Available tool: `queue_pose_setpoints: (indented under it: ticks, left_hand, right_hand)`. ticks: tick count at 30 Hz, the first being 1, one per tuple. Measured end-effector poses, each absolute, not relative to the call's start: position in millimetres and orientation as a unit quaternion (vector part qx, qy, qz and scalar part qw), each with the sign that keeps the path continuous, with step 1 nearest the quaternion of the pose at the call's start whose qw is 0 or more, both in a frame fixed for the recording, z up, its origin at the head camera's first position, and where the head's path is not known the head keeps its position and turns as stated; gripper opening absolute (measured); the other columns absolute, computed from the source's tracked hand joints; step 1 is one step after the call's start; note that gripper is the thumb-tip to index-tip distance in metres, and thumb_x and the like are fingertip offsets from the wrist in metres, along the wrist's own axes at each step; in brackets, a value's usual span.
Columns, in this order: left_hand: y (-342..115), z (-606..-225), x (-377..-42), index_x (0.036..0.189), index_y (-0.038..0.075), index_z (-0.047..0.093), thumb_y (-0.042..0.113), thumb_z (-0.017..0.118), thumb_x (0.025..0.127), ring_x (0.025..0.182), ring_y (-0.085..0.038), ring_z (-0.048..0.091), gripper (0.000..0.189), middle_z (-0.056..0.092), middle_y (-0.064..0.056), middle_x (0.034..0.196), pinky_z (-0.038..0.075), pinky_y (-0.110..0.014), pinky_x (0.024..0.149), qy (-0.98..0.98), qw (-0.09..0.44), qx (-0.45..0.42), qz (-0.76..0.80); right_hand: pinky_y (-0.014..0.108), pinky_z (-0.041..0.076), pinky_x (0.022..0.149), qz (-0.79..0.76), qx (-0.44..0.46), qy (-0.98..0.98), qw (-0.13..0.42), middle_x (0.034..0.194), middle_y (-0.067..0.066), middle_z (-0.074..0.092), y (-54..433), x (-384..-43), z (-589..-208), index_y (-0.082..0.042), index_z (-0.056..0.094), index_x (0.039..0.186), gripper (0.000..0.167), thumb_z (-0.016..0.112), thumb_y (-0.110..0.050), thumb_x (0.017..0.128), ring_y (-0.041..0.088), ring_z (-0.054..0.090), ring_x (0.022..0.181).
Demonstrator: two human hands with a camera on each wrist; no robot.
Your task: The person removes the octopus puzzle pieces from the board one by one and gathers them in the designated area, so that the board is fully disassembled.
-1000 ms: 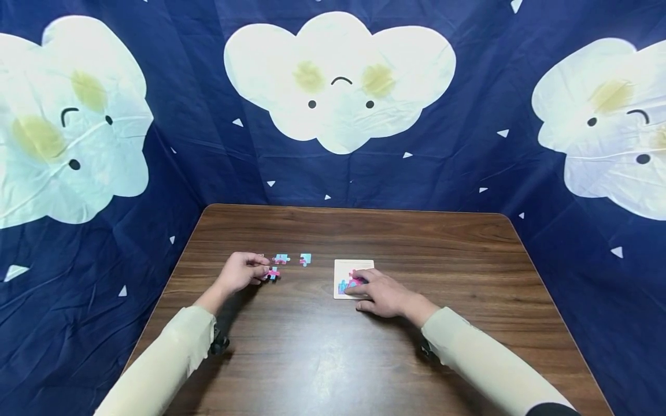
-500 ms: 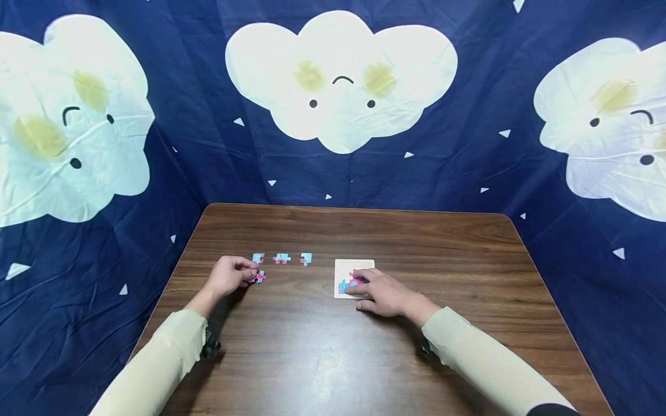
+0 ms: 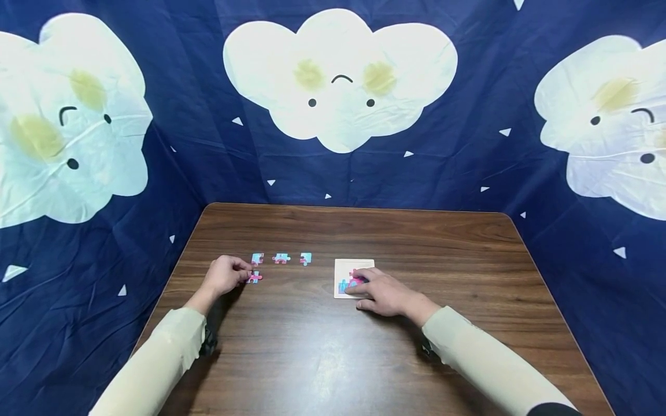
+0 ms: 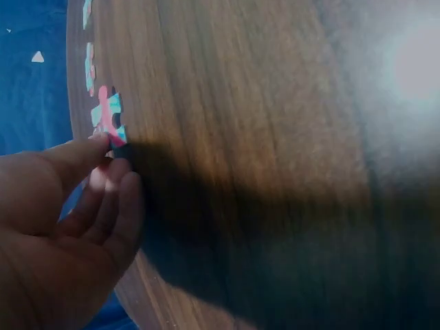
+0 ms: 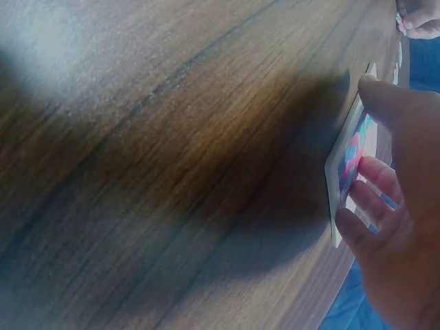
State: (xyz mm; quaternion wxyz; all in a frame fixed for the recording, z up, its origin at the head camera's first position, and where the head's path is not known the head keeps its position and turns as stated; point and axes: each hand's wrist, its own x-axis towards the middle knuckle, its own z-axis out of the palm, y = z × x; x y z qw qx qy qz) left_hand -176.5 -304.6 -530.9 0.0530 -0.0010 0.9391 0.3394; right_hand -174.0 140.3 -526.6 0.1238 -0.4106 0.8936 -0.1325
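My left hand (image 3: 224, 275) pinches a pink and blue jigsaw piece (image 3: 255, 277) at its near end, thumb above and fingertips below; in the left wrist view the piece (image 4: 108, 117) sticks out past the fingertips, low over the wood. My right hand (image 3: 386, 294) lies over a small square puzzle tray (image 3: 341, 266) with a pale rim, its fingers extended onto the pieces inside. Blue and pink pieces (image 3: 343, 286) show in the tray's near left part; the hand hides the rest. From the right wrist view, the thumb and fingertips touch the tray (image 5: 331, 180).
Three loose jigsaw pieces lie in a row behind the left hand: a left one (image 3: 257, 259), a middle one (image 3: 281, 258) and a right one (image 3: 306, 258). The brown wooden table (image 3: 322, 341) ends at a dark blue curtain (image 3: 177, 190) with white clouds.
My left hand has moved left with the jigsaw piece, away from the tray, and slowed. The left loose piece has come into full view. My right hand stays on the tray.
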Motion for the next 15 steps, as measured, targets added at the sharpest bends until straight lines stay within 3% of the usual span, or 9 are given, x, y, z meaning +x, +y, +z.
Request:
queue_pose_setpoints:
  ticks: [7, 15]
  left_hand:
    - [-305.3, -530.1, -181.8, 0.085, 0.008, 0.079, 0.01, 0.075, 0.087, 0.077, -0.016, 0.061, 0.005, 0.074, 0.0, 0.078, 0.05, -0.037, 0.076, 0.961, 0.047, 0.038, 0.269]
    - [-303.3, -528.7, -181.5, 0.087, 0.008, 0.079, 0.009, 0.075, 0.086, 0.082, -0.019, 0.064, 0.004, 0.076, -0.001, 0.082, 0.052, -0.043, 0.082, 0.961, 0.054, 0.035, 0.269]
  right_hand:
    - [0.052, 0.035, 0.118, -0.127, -0.409, 0.895, 0.125, 0.159, 0.01, 0.042, 139.8, -174.6, -526.7, -0.033, 0.063, 0.142, 0.044, 0.067, -0.039, 0.099, 0.033, 0.036, 0.148]
    - [0.051, 0.036, 0.117, -0.13, -0.413, 0.894, 0.118, 0.159, 0.01, 0.043, 139.4, -173.8, -528.0, -0.032, 0.064, 0.141, 0.043, 0.068, -0.037, 0.098, 0.033, 0.038, 0.147]
